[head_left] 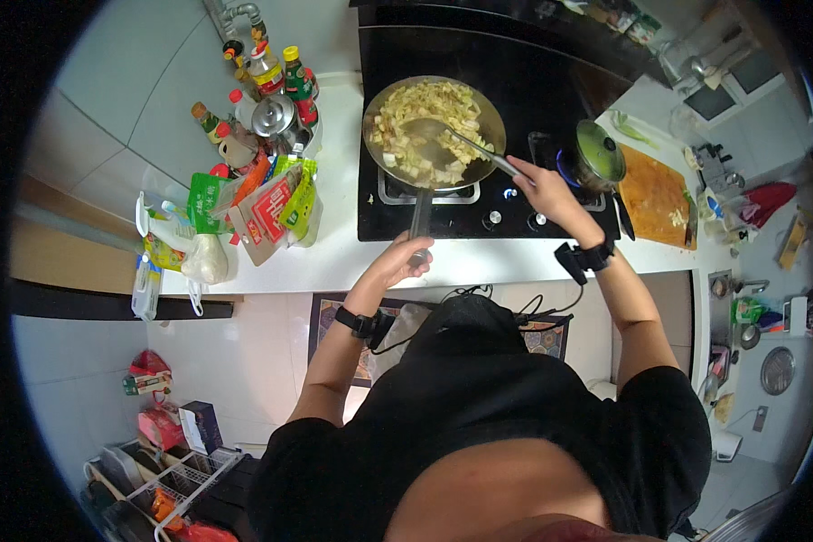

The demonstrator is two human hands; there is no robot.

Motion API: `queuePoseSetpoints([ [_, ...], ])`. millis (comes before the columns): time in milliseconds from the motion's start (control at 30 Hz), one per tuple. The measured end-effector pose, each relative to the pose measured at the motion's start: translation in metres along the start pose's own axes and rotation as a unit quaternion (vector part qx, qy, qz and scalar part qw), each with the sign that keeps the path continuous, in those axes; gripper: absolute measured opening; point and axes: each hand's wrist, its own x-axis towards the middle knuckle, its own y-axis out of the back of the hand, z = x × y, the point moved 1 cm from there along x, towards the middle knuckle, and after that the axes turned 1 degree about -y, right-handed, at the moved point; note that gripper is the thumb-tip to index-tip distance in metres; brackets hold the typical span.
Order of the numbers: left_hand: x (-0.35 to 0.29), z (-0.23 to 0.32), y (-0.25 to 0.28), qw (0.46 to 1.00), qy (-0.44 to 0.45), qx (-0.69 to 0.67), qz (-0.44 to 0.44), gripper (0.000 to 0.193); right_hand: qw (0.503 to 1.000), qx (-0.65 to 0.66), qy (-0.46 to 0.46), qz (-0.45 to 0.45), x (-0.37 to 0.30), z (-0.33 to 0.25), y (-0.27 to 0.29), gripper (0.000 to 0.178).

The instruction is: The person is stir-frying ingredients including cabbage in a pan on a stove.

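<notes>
While left hand [405, 256] grips the pan [434, 131] handle, right hand [544, 188] clenches spatula [461, 144], blade in pan ahead

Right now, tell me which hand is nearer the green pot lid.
Right. The right hand holds the spatula just left of the green pot lid; the left hand grips the pan handle, farther away.

White desk [334, 257] carries a black hob [515, 99] with a pan [434, 131] on its burner. Left of the hob: clustered sauce bottles [271, 77], a steel pot [275, 117], food packets [262, 203]. Right of the hob: a wooden cutting board [655, 194].
</notes>
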Motion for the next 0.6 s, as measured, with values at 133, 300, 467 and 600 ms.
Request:
queuePoseSetpoints([
  [133, 0.002, -0.003, 0.005, 1.0, -0.001, -0.013, 0.012, 0.027, 0.998, 0.029, -0.061, -0.015, -0.003, -0.006, 0.033, 0.036],
  [300, 0.003, -0.001, 0.001, 1.0, -0.013, -0.006, 0.006, 0.025, 0.993, -0.026, -0.085, 0.081, 0.021, 0.034, -0.005, 0.038],
  [467, 0.002, 0.0, 0.001, 1.0, -0.003, -0.001, 0.01, 0.023, 0.9, 0.308, -0.304, -0.042, 0.017, 0.029, -0.055, 0.041],
  [600, 0.005, -0.001, 0.007, 1.0, 0.006, -0.003, -0.002, 0.03, 0.985, 0.136, -0.097, -0.036, -0.017, 0.036, -0.043, 0.043],
])
